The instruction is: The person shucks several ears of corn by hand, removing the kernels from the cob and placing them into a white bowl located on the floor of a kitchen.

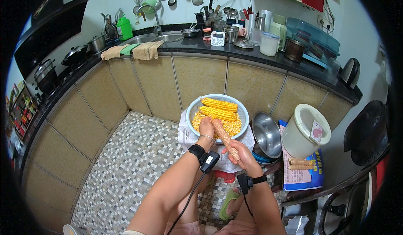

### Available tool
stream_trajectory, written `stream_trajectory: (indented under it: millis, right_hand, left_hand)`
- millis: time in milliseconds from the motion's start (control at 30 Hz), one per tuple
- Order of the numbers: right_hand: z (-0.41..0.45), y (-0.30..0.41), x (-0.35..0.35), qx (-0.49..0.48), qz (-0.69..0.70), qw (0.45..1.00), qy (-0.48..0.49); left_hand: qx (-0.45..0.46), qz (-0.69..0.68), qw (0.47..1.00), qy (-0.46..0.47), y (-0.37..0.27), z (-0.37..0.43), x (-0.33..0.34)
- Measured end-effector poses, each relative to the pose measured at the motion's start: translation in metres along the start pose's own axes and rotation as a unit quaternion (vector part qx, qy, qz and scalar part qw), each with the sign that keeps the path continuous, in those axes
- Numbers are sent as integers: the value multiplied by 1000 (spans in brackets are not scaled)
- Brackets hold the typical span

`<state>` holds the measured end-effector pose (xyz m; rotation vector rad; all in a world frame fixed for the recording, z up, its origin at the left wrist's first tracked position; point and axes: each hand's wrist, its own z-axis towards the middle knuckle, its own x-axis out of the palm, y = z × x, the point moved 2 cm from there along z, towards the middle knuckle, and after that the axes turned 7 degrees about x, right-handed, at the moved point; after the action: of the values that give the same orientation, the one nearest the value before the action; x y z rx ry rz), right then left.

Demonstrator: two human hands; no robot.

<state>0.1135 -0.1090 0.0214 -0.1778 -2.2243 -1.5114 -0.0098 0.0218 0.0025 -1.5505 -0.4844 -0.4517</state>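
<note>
A mostly stripped corn cob (224, 136) slants over the near rim of a light blue plastic basin (190, 126). My right hand (243, 155) grips its near end. At the far end, where some yellow kernels still show, my left hand (206, 126) is closed against the cob; its fingertips are partly hidden. Loose corn kernels (233, 127) fill the basin's bottom. On top of them, at the back, lie two ears of corn, one yellow ear (219, 104) behind another yellow ear (218, 113). Printed paper (185, 134) is spread beneath the basin.
Right of the basin, a steel bowl (266, 134) leans on its side. Beyond it stands a lidded cream bucket (297, 137), with bare cobs (299, 164) on a blue printed sheet (310, 184) before it. A black counter (201, 47) with a sink curves around behind.
</note>
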Motion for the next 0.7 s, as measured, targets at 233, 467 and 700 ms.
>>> stream_trajectory:
  millis: [233, 467, 700]
  right_hand:
    - [2, -3, 7, -48, 31, 998, -3]
    - [4, -5, 7, -56, 57, 997, -7]
    - [2, -3, 11, -46, 23, 999, -13]
  left_hand:
    - [-13, -7, 999, 37, -3, -2, 9]
    - [3, -14, 999, 51, -9, -9, 17]
    - [1, 1, 999, 43, 6, -1, 9]
